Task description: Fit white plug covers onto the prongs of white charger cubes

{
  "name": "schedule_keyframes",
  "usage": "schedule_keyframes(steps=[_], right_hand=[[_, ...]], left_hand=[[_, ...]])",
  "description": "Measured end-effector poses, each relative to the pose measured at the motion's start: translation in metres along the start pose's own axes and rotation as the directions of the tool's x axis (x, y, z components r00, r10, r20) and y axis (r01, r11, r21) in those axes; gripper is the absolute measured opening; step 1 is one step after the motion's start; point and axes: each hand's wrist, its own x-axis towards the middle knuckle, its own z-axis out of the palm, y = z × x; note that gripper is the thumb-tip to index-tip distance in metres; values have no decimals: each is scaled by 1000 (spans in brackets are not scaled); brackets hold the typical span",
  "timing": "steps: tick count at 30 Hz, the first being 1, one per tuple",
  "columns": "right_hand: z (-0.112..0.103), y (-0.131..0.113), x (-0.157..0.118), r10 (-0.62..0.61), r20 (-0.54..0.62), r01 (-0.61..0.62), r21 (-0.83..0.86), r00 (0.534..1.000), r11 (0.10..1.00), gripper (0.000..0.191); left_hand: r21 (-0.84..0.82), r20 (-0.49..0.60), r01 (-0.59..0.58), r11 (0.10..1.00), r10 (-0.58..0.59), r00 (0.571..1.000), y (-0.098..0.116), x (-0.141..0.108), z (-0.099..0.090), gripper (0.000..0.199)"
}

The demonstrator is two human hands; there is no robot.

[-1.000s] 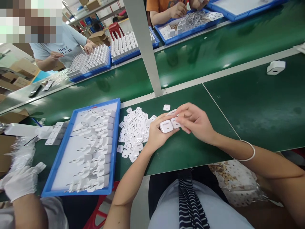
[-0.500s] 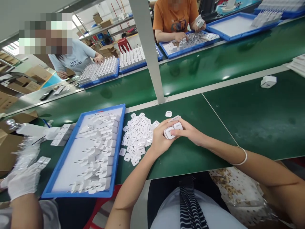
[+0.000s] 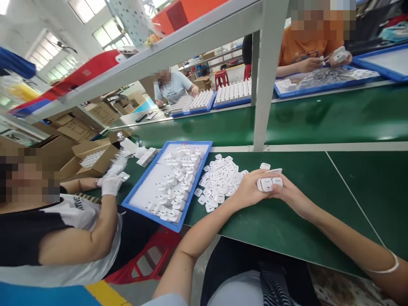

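Two white charger plugs [image 3: 265, 184] sit side by side between my hands, their flat end faces toward me. My left hand [image 3: 247, 190] is wrapped round them from the left. From the right, my right hand [image 3: 295, 196] closes on the same plugs; its fingertips are partly hidden behind them. A thin white piece [image 3: 275, 171] shows above the plugs, at the fingers. Close to my left hand lies a heap of flat white square covers [image 3: 223, 178] with small slots. One loose cover [image 3: 265, 165] rests just beyond my hands.
Left of the heap, a blue-rimmed tray [image 3: 196, 187] holds rows of white plugs with pins. A co-worker's white-gloved hand [image 3: 111, 185] works at far left, near open cardboard boxes [image 3: 72, 168]. A metal post [image 3: 264, 93] rises at the bench's back; two people sit across.
The view has swung left and up, bringing in more of the co-worker and the overhead shelf. My hands still hold the plugs; my right thumb no longer lies across their front.
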Motion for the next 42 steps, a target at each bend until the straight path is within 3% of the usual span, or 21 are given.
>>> schedule_keyframes(steps=[3, 7, 10, 15, 22, 30, 42], right_hand=[[-5, -4, -3, -53, 104, 37, 152, 993, 988, 56], [-8, -7, -5, -19, 81, 4, 186, 997, 983, 42], [-9, -3, -4, 29, 51, -40, 219, 998, 975, 34], [-11, 2, 1, 82, 31, -88, 293, 996, 952, 29], [-14, 4, 5, 115, -16, -103, 333, 993, 937, 21], [-14, 8, 7, 115, -49, -94, 323, 992, 942, 27], [-11, 5, 4, 128, -43, -110, 289, 991, 951, 23]], left_hand=[[10, -46, 19, 1000, -19, 999, 35, -7, -34, 42], [86, -255, -9, 996, 31, 966, 83, -30, -81, 44], [169, -335, -60, 984, 115, 935, 104, -50, -96, 47], [282, -356, -67, 957, 169, 919, 117, -70, -97, 47], [234, -367, -81, 969, 165, 916, 122, -82, -99, 48], [251, -367, -110, 962, 200, 908, 126, -86, -98, 49], [282, -377, -29, 959, 139, 916, 127, -92, -93, 44]])
